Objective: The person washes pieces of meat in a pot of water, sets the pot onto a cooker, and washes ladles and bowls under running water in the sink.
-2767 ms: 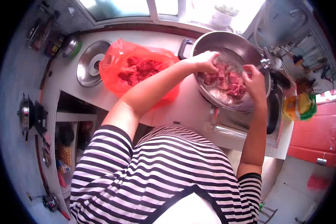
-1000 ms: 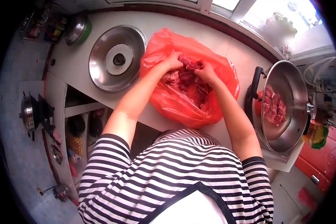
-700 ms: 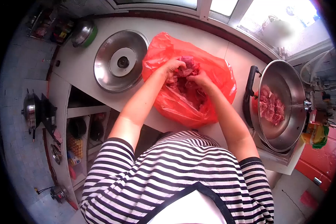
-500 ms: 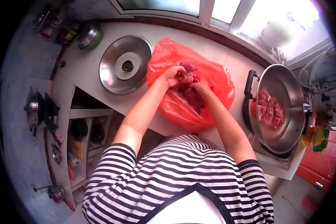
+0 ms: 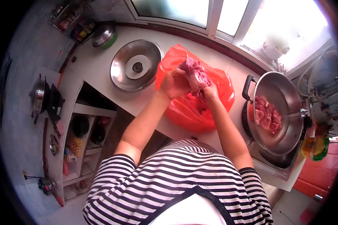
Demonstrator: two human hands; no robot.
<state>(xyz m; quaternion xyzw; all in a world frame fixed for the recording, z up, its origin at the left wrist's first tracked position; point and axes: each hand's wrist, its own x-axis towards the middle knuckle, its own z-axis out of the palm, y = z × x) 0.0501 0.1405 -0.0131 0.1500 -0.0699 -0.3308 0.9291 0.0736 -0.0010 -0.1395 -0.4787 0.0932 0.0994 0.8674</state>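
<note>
Meat chunk, raw, pink-red with pale patches, sat between my two hands just above the mouth of the red plastic bag. Left hand grasped its left side, fingers curled over the upper part; right hand gripped its lower right end, fingertips partly hidden. More meat showed inside the bag; amount couldn't be told.

Handling, my judgement: soft, floppy, wet and likely slippery; fairly heavy for its bulk, not fragile, though loose bits could tear or slide off. Best hold was from both ends with the fingers well under, not a pinch at a thin edge. Bag looked thin and limp, no help as support.

Surface: pale countertop, hard, smooth-looking. Steel lid lay left of the bag, dark knob up; lidded green bowl at the far left. Deep steel pan stood right, above the sink, with meat pieces in its left part.

Room: kitchen, bright window along the far side, cubby shelves under the counter at left, red cabinet near right.
</note>
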